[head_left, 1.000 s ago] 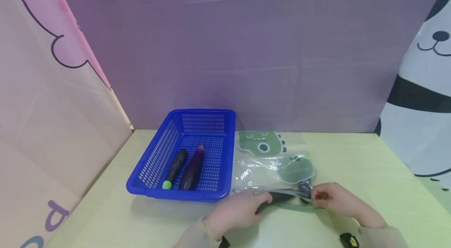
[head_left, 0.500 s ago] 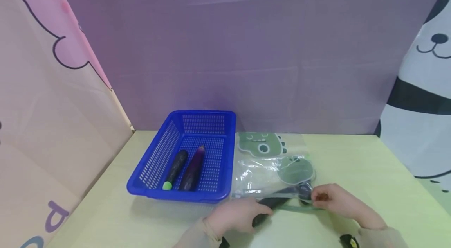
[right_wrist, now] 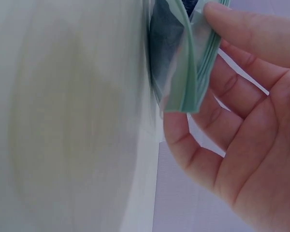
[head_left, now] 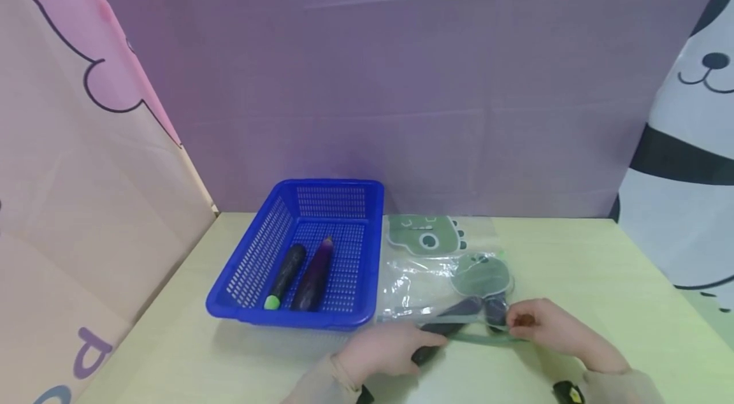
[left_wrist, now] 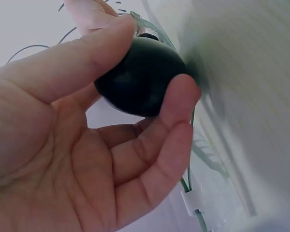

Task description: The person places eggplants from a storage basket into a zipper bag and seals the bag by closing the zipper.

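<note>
My left hand holds a dark, glossy eggplant by its rounded near end. In the left wrist view, thumb and fingers wrap the eggplant's smooth end. Its far part lies inside a clear zip bag printed with green cartoon shapes. At the bag's right side, my right hand pinches the corner of the mouth; the green zip edge sits between thumb and fingers in the right wrist view. Another dark item shows through the bag near this hand, its kind unclear.
Left of the bag stands a blue plastic basket. It holds a dark green vegetable with a bright green end and a purple eggplant. A pale table extends to the right, with a purple cloth behind.
The eggplant has turned, its near end swinging toward me and its far end reaching deeper into the bag. The bag's upper edge has come down over it. My right hand stays nearly still.
</note>
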{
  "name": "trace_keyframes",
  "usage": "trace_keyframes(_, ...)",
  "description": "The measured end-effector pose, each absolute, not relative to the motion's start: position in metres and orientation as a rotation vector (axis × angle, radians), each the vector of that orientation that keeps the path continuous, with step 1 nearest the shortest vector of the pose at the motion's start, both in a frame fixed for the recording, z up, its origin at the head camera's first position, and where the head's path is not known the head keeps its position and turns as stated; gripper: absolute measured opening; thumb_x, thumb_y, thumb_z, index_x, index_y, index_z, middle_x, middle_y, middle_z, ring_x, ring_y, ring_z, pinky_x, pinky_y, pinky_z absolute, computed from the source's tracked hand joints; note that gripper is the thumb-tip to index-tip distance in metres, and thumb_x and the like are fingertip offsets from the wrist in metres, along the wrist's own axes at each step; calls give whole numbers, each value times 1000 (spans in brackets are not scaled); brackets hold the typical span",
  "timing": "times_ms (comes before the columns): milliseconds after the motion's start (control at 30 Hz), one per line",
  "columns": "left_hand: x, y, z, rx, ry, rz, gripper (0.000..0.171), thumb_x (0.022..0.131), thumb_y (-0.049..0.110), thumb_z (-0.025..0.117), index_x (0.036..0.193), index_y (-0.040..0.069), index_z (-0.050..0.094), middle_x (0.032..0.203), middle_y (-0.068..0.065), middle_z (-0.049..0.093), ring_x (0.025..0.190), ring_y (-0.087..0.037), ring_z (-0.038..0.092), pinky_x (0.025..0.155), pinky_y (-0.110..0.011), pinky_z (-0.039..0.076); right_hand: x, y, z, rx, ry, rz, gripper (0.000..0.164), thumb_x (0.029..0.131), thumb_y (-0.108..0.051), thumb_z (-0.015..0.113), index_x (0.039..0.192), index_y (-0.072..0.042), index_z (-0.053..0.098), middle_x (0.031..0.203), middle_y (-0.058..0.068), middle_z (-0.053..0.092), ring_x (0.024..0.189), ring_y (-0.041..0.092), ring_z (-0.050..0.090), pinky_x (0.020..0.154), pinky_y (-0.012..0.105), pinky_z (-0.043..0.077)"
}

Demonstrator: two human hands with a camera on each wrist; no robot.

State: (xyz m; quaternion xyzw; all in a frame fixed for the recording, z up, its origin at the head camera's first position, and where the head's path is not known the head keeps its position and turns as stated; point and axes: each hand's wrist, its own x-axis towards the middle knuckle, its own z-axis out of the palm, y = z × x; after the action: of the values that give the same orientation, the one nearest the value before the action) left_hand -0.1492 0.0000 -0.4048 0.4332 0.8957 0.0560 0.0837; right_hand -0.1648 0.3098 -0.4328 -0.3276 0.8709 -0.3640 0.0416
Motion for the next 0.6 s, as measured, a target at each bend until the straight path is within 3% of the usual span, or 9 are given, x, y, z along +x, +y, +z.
trace_keyframes(167, -149, 1, -405, 1210, 2705, 183, 68, 76, 32, 76, 137, 39, 46, 121, 10, 64, 98, -7, 62, 79, -21, 50, -166, 310, -432, -1001, 2668, -1106, 8, 82, -4, 66, 79, -10, 62, 76, -4, 65, 71, -6, 55, 60, 20, 50)
trace_keyframes(400, -149, 1, -403, 1164, 2767, 260, 67, 74, 32, 77, 136, 31, 50, 129, 13, 59, 111, -9, 60, 93, -25, 48, -166, 310, -432, -1010, 2681, -1096, 8, 82, -4, 66, 79, -10, 63, 76, -5, 65, 72, -6, 56, 60, 21, 51)
trace_keyframes(600, -147, 2, -401, 1142, 2841, 328, 57, 67, 28, 82, 120, 27, 60, 111, 12, 67, 95, -8, 64, 84, -28, 51, -166, 309, -432, -1008, 2670, -1098, 7, 82, -3, 66, 79, -9, 63, 76, -3, 65, 72, -5, 57, 61, 21, 51)
